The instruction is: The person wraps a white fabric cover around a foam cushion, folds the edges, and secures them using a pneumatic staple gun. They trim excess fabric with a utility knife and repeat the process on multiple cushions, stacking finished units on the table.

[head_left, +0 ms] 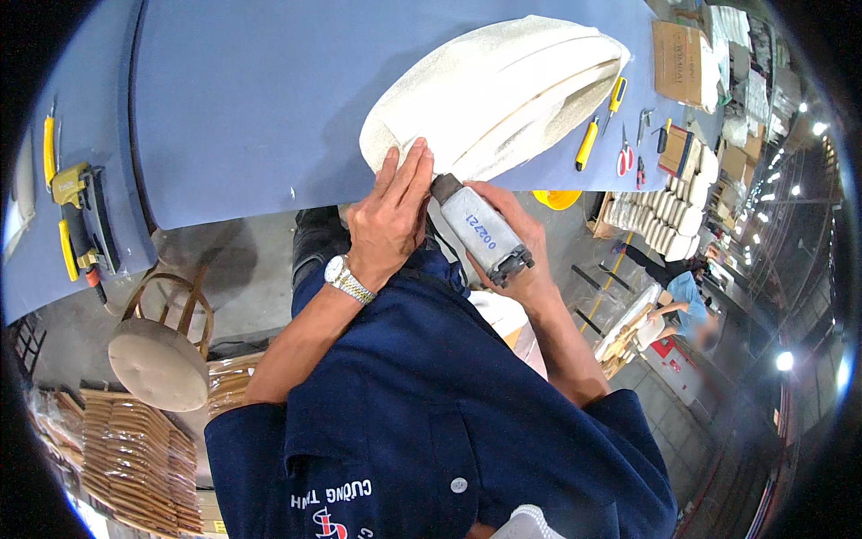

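Navy cloth shirt (pixel 395 386) | hands (pixel 388 220): boxy grey tool (pixel 485 232), rounded white fabric piece (pixel 476 99)

Head-worn view, facing down (wide fisheye)

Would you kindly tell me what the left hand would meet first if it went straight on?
Probably the white padded piece; the left hand seems to touch its near edge.

We wear a dark blue shirt (pixel 395 368) with short sleeves (pixel 628 431), white letters (pixel 359 491), 1 pale round button (pixel 459 486) and 1 shiny silver-and-gold watch (pixel 338 273).
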Demonstrator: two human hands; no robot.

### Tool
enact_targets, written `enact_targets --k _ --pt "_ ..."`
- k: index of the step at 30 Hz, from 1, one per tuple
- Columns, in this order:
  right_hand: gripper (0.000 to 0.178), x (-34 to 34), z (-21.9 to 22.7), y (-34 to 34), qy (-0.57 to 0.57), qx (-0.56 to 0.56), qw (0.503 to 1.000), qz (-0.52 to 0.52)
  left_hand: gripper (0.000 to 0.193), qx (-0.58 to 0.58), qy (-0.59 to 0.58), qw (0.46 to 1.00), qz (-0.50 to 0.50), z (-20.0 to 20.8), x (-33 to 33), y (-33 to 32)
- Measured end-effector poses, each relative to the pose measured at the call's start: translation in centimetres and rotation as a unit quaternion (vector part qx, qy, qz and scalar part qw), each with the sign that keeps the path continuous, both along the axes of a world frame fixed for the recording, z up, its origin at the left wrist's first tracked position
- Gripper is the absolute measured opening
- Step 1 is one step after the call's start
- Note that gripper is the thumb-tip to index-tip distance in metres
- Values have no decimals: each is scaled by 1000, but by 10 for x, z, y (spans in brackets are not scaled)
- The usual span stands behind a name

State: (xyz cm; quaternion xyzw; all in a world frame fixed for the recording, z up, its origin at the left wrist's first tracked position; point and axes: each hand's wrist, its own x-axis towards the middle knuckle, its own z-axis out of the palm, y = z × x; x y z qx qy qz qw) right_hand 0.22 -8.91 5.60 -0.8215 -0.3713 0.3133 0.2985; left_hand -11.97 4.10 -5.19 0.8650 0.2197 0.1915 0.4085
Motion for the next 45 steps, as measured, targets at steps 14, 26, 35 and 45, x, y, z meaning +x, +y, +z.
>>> enact_targets --k 14,26,35,45 --pt "59 -5 -9 -7 -34 131 990 -32 60 1 -55 997 49 -2 5 11" --pt "59 -7 -14 6 -26 144 989 5 64 -9 -33 998 44 1 3 18" --pt "63 6 -19 5 -38 125 990 45 66 -11 -39 997 61 -4 1 8" --pt "56 3 -18 19 -17 90 995 47 70 -46 -56 992 105 -3 3 9"
